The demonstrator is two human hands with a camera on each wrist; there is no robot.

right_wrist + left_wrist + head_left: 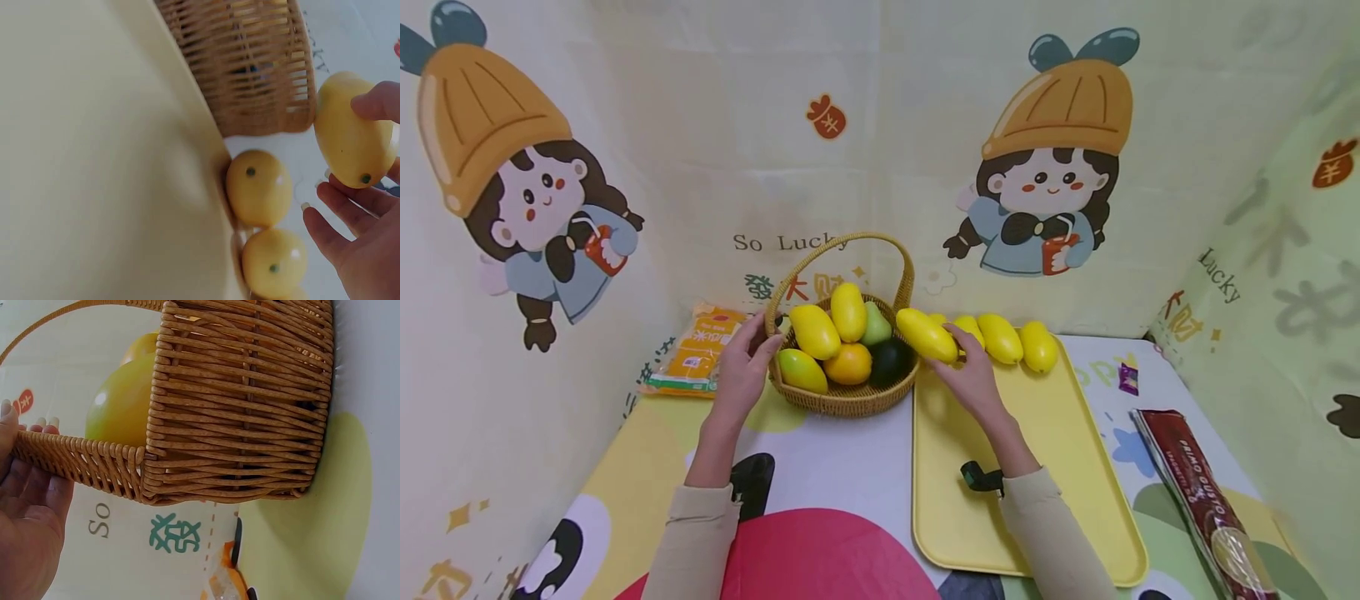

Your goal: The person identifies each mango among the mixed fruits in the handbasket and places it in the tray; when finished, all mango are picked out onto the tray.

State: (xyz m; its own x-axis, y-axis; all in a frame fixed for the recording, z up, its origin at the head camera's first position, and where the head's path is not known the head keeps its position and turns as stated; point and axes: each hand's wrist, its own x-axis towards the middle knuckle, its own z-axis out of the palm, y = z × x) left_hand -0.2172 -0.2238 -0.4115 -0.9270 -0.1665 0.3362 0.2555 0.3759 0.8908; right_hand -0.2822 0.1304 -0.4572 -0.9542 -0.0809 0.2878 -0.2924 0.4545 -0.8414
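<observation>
My left hand grips the base of the arched handle on the left side of a brown wicker basket. In the basket lie two yellow mangoes, a greener mango, an orange fruit, a green pear and a dark avocado-like fruit. My right hand holds another yellow mango between thumb and fingers, raised close beside the basket's right rim. Several more yellow mangoes sit in a row along the far end of the yellow tray.
An orange food packet lies left of the basket, behind my left hand. Right of the tray are a dark red spaghetti packet and a small purple wrapped sweet. A printed cloth wall stands close behind the basket.
</observation>
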